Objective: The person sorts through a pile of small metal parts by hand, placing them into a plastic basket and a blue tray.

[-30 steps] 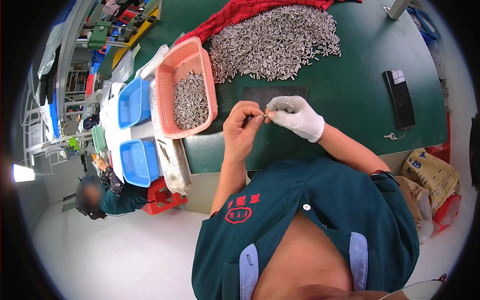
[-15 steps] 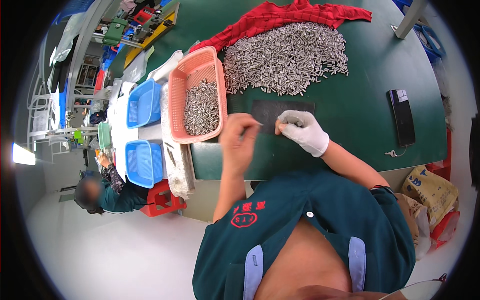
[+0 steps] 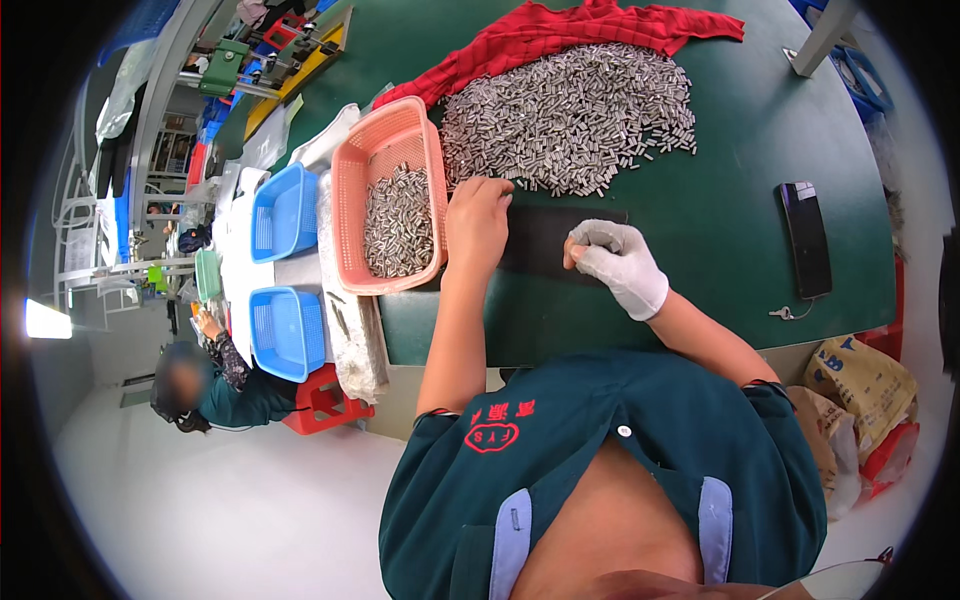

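Observation:
A spread-out pile of small silvery metal cylinders [image 3: 575, 120] lies on the green table. My bare left hand [image 3: 477, 222] is at the pile's near left edge, beside the pink basket [image 3: 340, 235]; its fingers are bent and close together, and their tips are partly hidden. More of the same cylinders [image 3: 398, 225] lie inside the basket. My right hand [image 3: 622, 268], in a white glove with bare fingertips, is closed in a pinch over the right side of a dark mat [image 3: 540, 240]. Whatever lies between its fingers is too small to make out.
A red cloth [image 3: 560, 40] borders the pile's far side. Two blue baskets [image 3: 262, 225] stand left of the pink one. At the right lie a phone [image 3: 805, 240] and a key [image 3: 782, 313]. Another person [image 3: 240, 390] sits at the far left.
My left hand has moved away from me to the pile's edge, leaving its place close to my right hand. My right hand has shifted slightly right, still pinched.

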`<state>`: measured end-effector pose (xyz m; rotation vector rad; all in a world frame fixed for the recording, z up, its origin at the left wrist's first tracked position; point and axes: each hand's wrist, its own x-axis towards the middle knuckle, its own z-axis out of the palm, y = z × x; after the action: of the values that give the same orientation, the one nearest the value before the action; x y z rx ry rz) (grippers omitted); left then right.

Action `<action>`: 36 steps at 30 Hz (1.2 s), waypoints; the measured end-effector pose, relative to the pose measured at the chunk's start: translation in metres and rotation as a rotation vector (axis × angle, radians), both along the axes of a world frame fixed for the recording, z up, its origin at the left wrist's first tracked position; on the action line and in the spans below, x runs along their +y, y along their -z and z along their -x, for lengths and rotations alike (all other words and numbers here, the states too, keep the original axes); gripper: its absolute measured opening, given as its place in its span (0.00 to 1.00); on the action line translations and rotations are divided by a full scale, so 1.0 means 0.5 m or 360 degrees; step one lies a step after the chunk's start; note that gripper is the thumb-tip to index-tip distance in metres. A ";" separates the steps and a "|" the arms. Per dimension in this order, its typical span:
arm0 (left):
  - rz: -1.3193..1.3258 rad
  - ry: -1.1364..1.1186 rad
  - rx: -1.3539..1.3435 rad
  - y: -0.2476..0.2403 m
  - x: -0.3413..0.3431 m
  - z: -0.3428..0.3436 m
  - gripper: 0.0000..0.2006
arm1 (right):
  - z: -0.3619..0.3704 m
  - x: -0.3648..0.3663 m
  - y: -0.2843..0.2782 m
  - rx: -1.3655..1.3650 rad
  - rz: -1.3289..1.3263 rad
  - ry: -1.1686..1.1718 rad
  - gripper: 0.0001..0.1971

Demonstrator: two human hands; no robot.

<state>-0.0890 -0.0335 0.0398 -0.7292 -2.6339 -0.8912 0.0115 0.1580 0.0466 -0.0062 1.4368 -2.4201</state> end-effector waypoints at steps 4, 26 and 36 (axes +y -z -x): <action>0.0163 0.0063 0.0035 0.027 0.009 0.032 0.07 | 0.002 0.003 0.000 -0.0046 0.0061 0.0039 0.06; -0.1309 0.0242 -0.1210 0.006 0.005 -0.033 0.04 | 0.012 0.005 0.000 -0.0147 0.0192 0.0228 0.08; -0.1154 0.0243 -0.1040 -0.011 0.012 -0.073 0.03 | 0.010 0.006 -0.003 -0.0144 0.0266 0.0306 0.10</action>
<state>-0.0525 -0.0275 0.0453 -0.4886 -2.4091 -2.2722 0.0066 0.1610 0.0482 0.2095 1.2435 -2.6515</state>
